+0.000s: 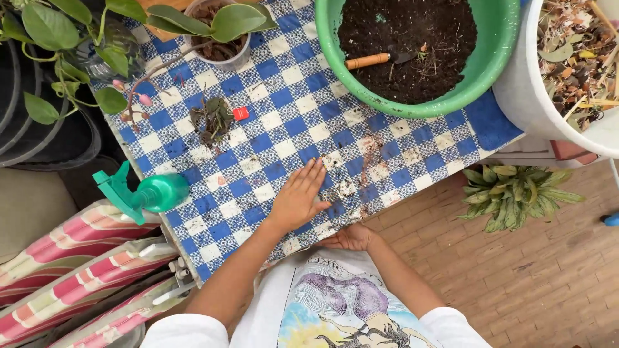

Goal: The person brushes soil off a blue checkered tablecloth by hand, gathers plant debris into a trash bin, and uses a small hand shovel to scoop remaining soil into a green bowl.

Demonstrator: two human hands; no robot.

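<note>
Your white tee (335,309) w/ the printed picture fills the bottom of the view, and both arms reach out from it to the checked blue-and-white tablecloth (258,129).

Using the big green basin (496,51) of dark soil as the landmark:

- The soil streak (369,158) is a brownish smear w/ loose crumbs on the cloth just below the basin's near rim. Its long axis runs from the basin down toward the table edge on your side, tilted a bit left as it comes.
- Your left hand (300,196) lies flat on the cloth below-left of the basin. Palm is down, fingers straight and together, gripping nothing, and the fingertips point up-right toward the basin. The streak's lower end sits right off those fingertips, so it's to the right of them, touching or nearly so. This hand is the nearer one.
- Your right hand (351,238) is at the table edge, farther from the basin and directly under the streak's lower end. It's palm up, loosely cupped, not closed on anything afaict.

Other stuff: a wooden-handled trowel (367,61) lies in the basin's soil, a green spray bottle (151,193) is far left of it, and a small uprooted plant (211,119) is left too.
</note>
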